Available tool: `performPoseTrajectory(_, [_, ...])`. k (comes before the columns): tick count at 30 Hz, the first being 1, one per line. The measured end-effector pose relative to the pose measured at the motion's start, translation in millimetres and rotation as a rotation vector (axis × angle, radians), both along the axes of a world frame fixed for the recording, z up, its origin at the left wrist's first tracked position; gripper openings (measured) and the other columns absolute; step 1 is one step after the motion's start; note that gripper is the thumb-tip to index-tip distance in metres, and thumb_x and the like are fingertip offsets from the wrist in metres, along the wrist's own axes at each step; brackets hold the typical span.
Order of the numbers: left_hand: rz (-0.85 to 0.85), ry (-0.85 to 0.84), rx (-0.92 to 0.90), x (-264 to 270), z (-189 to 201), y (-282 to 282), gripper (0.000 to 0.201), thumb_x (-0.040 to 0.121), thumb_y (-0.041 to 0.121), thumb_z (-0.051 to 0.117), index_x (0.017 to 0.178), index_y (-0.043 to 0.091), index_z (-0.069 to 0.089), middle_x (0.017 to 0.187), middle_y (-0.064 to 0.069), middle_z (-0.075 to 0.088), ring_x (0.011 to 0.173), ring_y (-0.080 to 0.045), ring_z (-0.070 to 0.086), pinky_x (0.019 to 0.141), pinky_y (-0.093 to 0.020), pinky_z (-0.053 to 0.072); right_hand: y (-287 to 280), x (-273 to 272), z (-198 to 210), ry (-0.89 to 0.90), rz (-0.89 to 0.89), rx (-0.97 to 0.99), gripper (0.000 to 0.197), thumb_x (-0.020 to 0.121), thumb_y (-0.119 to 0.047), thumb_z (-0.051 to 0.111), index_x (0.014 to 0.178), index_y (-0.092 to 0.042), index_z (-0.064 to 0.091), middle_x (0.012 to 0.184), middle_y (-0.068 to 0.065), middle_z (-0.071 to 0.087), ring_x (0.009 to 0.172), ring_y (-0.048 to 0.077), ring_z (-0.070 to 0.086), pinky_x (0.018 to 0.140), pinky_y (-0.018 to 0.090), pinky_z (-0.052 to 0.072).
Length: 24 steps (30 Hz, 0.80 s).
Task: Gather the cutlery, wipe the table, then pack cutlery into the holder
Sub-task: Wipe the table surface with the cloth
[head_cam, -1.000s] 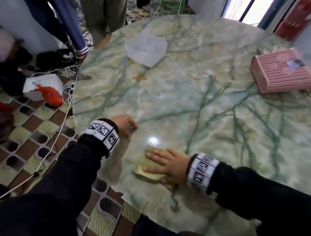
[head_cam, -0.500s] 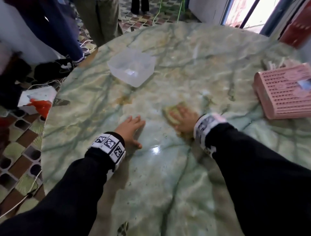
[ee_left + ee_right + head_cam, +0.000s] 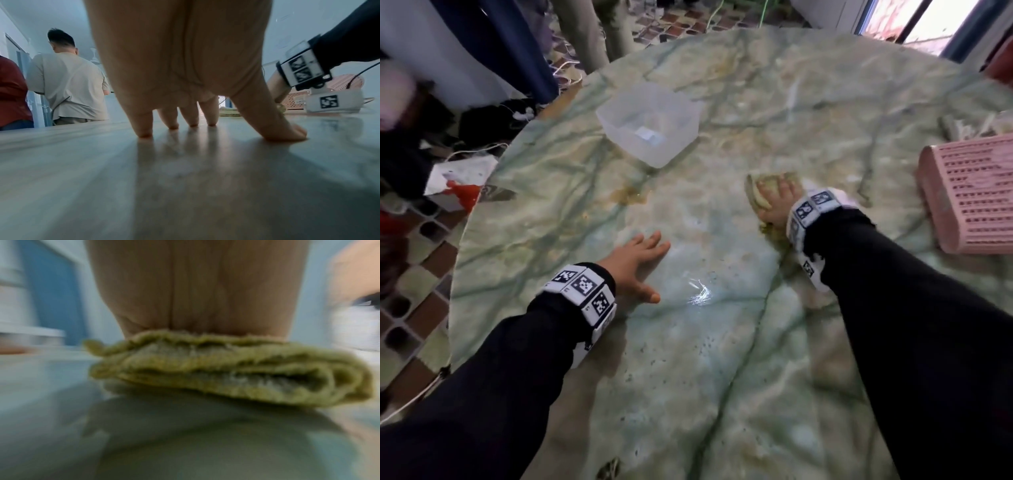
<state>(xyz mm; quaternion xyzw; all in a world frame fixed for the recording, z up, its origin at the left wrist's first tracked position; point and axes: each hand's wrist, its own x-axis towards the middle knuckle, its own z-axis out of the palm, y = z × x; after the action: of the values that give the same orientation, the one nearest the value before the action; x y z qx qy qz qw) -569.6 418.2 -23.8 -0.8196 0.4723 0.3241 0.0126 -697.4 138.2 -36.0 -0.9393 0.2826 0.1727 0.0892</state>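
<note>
Right of centre on the table, my right hand pressed flat-fingered on the folded cloth, mid-wipe. My left hand braced with fingers spread. Next I judged more strokes toward the stain; the cutlery waited behind the pink holder, upper right.

The right wrist view is smeared with motion blur: the folded green cloth shows soft layers only, and the right hand above it is cut off by the top edge, its fingers hidden behind the cloth. In the head view that cloth is mostly covered by the right hand. The pink holder at the table's right edge runs out of the picture, and what it holds cannot be told. The pale objects beyond it are too blurred to name. In the left wrist view the left hand is cropped at the top. The marble table is cut off at the bottom edge.
</note>
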Motion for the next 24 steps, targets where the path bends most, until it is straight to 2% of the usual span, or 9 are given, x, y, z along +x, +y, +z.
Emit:
performPoseTrajectory(3, [0.008, 0.002, -0.008, 1, 0, -1, 0.108, 0.072, 0.034, 0.077, 0.149, 0.016, 0.002, 0.157, -0.005, -0.007, 0.145, -0.027, -0.005, 0.117, -0.036, 0.005, 92, -11, 1, 0.056, 0.461, -0.035, 0.066, 0.095, -0.042, 0.037, 0.148, -0.035, -0.002, 0.157, 0.001, -0.015, 0.146, 0.023, -0.006, 0.115, 0.045, 0.012])
performPoseTrajectory(6, [-0.005, -0.012, 0.002, 1, -1, -1, 0.109, 0.071, 0.037, 0.077, 0.149, 0.019, 0.002, 0.157, -0.004, -0.007, 0.145, -0.027, -0.004, 0.118, -0.037, 0.007, 75, -62, 10, 0.154, 0.731, -0.014, 0.067, 0.092, -0.057, 0.022, 0.149, -0.029, 0.004, 0.158, 0.008, -0.006, 0.145, 0.024, 0.006, 0.112, 0.044, 0.022])
performPoseTrajectory(9, [-0.014, -0.018, 0.007, 1, -2, -2, 0.109, 0.072, 0.037, 0.076, 0.149, 0.018, 0.000, 0.157, -0.004, -0.009, 0.145, -0.027, -0.005, 0.118, -0.037, 0.008, -11, -55, 4, -0.065, 0.611, -0.141, 0.071, 0.094, -0.056, 0.011, 0.127, -0.002, 0.043, 0.122, 0.043, 0.048, 0.105, 0.057, 0.054, 0.095, 0.053, 0.042])
performPoseTrajectory(12, [-0.012, -0.016, 0.005, 1, -1, -1, 0.109, 0.072, 0.037, 0.075, 0.149, 0.019, 0.000, 0.157, -0.003, -0.009, 0.145, -0.026, -0.006, 0.118, -0.040, 0.007, -74, -28, 13, 0.047, 0.074, -0.058, 0.136, 0.039, -0.093, -0.002, 0.147, -0.013, 0.021, 0.153, 0.025, 0.015, 0.136, 0.050, 0.022, 0.113, 0.055, 0.016])
performPoseTrajectory(13, [-0.004, -0.009, 0.005, 1, -1, 0, 0.108, 0.072, 0.037, 0.075, 0.149, 0.020, 0.001, 0.157, -0.003, -0.009, 0.145, -0.025, -0.006, 0.118, -0.041, 0.007, -77, -17, 10, 0.058, -0.067, 0.001, 0.140, 0.031, -0.095, 0.003, 0.149, -0.021, 0.017, 0.156, 0.017, 0.007, 0.141, 0.044, 0.014, 0.112, 0.057, 0.015])
performPoseTrajectory(15, [0.007, 0.004, 0.010, 1, -1, 0, 0.108, 0.072, 0.036, 0.076, 0.149, 0.021, 0.002, 0.157, -0.001, -0.009, 0.145, -0.023, -0.007, 0.119, -0.041, 0.006, -47, 15, 6, 0.017, -0.077, 0.069, 0.113, 0.047, -0.078, 0.011, 0.147, -0.026, 0.023, 0.155, 0.017, 0.012, 0.139, 0.046, 0.018, 0.110, 0.059, 0.021])
performPoseTrajectory(18, [0.029, 0.037, -0.010, 0, 1, 1, 0.107, 0.071, 0.033, 0.077, 0.149, 0.021, 0.005, 0.157, 0.000, -0.006, 0.145, -0.022, -0.005, 0.119, -0.037, 0.006, 46, 48, 6, -0.125, 0.324, -0.071, 0.066, 0.084, -0.047, 0.031, 0.143, -0.017, 0.031, 0.147, 0.021, 0.033, 0.130, 0.047, 0.036, 0.102, 0.059, 0.032])
performPoseTrajectory(21, [0.144, 0.135, -0.139, 3, 10, 0, 0.092, 0.069, 0.020, 0.080, 0.145, 0.018, 0.028, 0.157, 0.001, 0.013, 0.144, -0.017, 0.014, 0.112, -0.022, 0.014, 110, 1, 2, 0.030, 0.584, -0.062, 0.065, 0.094, -0.043, 0.033, 0.149, -0.030, 0.000, 0.158, 0.005, -0.005, 0.146, 0.026, 0.002, 0.111, 0.048, 0.022])
performPoseTrajectory(24, [0.187, 0.172, -0.220, 12, 19, 2, 0.072, 0.070, 0.011, 0.078, 0.135, 0.017, 0.046, 0.145, -0.001, 0.041, 0.133, -0.015, 0.038, 0.099, -0.013, 0.025, 71, -50, 8, 0.214, 0.515, 0.040, 0.064, 0.097, -0.047, 0.030, 0.147, -0.033, -0.008, 0.155, -0.003, -0.022, 0.145, 0.018, -0.011, 0.115, 0.044, 0.011])
